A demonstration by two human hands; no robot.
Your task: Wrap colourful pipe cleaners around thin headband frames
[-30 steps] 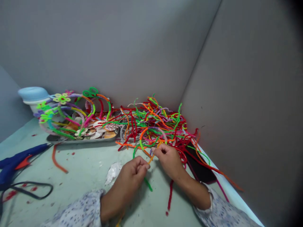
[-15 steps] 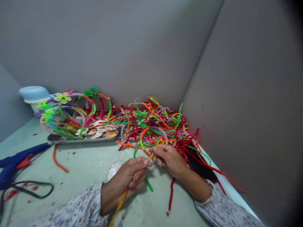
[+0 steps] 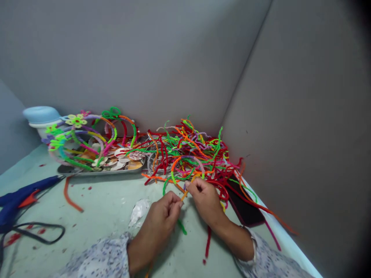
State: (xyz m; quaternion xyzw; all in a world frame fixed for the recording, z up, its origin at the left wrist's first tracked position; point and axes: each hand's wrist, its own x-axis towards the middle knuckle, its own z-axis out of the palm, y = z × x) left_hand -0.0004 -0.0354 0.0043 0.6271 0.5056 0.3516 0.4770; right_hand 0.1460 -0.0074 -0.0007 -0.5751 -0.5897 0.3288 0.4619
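My left hand point(image 3: 158, 227) and right hand point(image 3: 206, 201) each pinch the orange stem point(image 3: 184, 195) between thumb and finger, just in front of the pile point(image 3: 188, 144). If I pull hard, it could slip from my fingertips; the green stem point(image 3: 182, 227) near my left fingers could snag and drag along.

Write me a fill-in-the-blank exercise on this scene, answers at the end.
Besides the left hand, the ____ hand also pinches the orange strand.
The glue gun's body is mostly ____.
The flat slab partly beneath red strands is ____.

Missing words: right; blue; black.
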